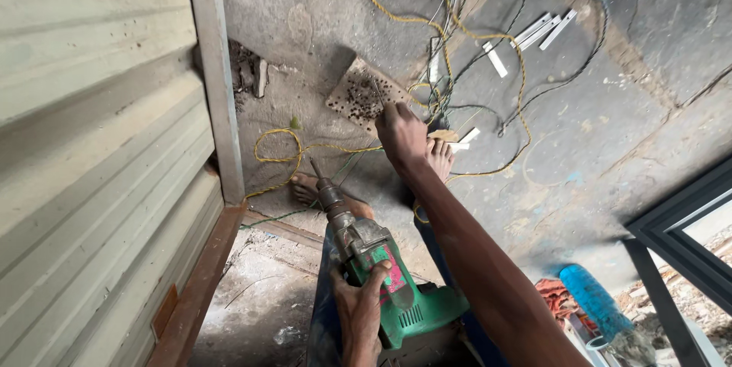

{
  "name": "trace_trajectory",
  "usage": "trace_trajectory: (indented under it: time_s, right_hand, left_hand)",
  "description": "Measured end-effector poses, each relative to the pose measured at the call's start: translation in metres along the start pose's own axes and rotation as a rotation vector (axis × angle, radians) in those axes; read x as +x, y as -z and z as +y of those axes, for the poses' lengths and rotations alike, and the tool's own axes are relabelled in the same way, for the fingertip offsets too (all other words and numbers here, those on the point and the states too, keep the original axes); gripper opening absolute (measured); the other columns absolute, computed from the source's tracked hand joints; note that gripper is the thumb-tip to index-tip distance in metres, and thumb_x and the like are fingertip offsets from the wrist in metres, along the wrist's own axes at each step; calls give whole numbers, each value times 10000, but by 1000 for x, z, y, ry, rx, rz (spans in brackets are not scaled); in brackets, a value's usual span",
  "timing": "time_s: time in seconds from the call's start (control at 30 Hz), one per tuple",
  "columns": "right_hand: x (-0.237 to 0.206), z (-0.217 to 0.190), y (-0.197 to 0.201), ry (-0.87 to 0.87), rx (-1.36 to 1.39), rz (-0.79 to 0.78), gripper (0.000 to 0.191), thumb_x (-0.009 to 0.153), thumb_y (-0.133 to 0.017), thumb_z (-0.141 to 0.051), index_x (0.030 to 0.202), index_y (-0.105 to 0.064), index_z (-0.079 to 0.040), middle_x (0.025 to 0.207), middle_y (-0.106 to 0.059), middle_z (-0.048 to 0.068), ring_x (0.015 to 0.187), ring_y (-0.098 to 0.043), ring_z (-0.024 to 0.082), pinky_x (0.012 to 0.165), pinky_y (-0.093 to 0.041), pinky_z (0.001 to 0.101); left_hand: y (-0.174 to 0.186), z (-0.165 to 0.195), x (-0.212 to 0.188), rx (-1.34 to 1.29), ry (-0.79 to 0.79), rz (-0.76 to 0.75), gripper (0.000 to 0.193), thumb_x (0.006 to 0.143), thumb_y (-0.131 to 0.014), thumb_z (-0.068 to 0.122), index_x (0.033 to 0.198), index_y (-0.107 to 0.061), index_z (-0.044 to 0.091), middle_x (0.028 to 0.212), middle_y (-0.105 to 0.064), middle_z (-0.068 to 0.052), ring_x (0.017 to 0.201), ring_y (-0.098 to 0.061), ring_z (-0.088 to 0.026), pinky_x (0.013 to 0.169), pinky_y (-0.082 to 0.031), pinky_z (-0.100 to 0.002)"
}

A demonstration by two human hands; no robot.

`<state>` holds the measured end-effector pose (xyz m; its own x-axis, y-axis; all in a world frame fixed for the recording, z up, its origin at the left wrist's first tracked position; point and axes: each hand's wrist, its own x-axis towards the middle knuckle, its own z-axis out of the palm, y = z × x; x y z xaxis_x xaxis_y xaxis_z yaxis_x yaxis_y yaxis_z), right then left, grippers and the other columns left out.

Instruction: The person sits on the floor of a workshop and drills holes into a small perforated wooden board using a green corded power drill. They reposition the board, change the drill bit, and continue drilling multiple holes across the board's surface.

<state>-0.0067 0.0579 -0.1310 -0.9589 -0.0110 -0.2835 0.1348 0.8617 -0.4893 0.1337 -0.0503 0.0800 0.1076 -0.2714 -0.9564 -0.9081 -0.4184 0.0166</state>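
Note:
My left hand (358, 307) grips the body of a green power drill (396, 294), whose metal chuck and thin bit (326, 188) point up and to the left. My right hand (400, 132) is stretched down towards the floor, its fingers pinching a thin dark metal piece (378, 94), a screw or a bit. Just beyond that hand lies a brown board (358, 96) covered with several small dark screws. My bare feet (441, 157) stand on the concrete floor below the hands.
A pale corrugated shutter (91, 146) and a grey post (217, 77) fill the left. Yellow cord (278, 142) and green wires (450, 70) tangle across the floor among white strips (545, 30). A dark metal frame (679, 222) and a blue roll (591, 298) sit at the right.

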Motion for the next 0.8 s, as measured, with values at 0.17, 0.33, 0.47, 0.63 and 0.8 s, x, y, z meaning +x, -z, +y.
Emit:
trace_trajectory:
  time_s: [0.17, 0.33, 0.47, 0.63, 0.8]
  right_hand:
    - [-12, -24, -22, -62, 10, 64, 187, 924, -711, -200, 1037, -694, -53, 954, -748, 174, 737, -714, 363, 597, -563, 474]
    - [-26, -25, -18, -253, 255, 50, 200, 928, -730, -210, 1025, -719, -35, 912, -759, 138, 743, -769, 264, 698, -610, 402]
    - [-12, -22, -16, -222, 261, 95, 353, 842, -826, -264, 1059, -733, -1, 885, -747, 166, 724, -737, 278, 667, -572, 406]
    - [4, -27, -32, -204, 196, 168, 194, 918, -787, -208, 1025, -784, -47, 920, -762, 155, 765, -724, 263, 701, -570, 402]
    - [12, -23, -40, -336, 283, 68, 164, 935, -735, -203, 1023, -768, -69, 958, -747, 115, 692, -692, 152, 581, -584, 317]
  left_hand:
    - [12, -6, 5, -54, -48, -28, 832, 691, -840, 188, 1389, -447, -34, 1121, -668, -161, 986, -652, -236, 870, -557, -382]
    - [19, -2, 12, -56, -38, -9, 781, 687, -838, 192, 1350, -492, -33, 1103, -700, -169, 959, -681, -242, 856, -561, -378]
    - [22, 1, 13, -52, -28, -1, 762, 690, -838, 195, 1332, -508, -50, 1111, -694, -170, 955, -675, -241, 845, -558, -383]
    - [25, 2, 11, -48, 36, -16, 795, 694, -826, 204, 1359, -479, -58, 1120, -689, -179, 986, -675, -261, 865, -557, -394]
    - [28, 4, 13, -22, 54, -42, 875, 717, -808, 205, 1427, -351, -27, 1139, -630, -197, 1041, -672, -273, 928, -590, -420]
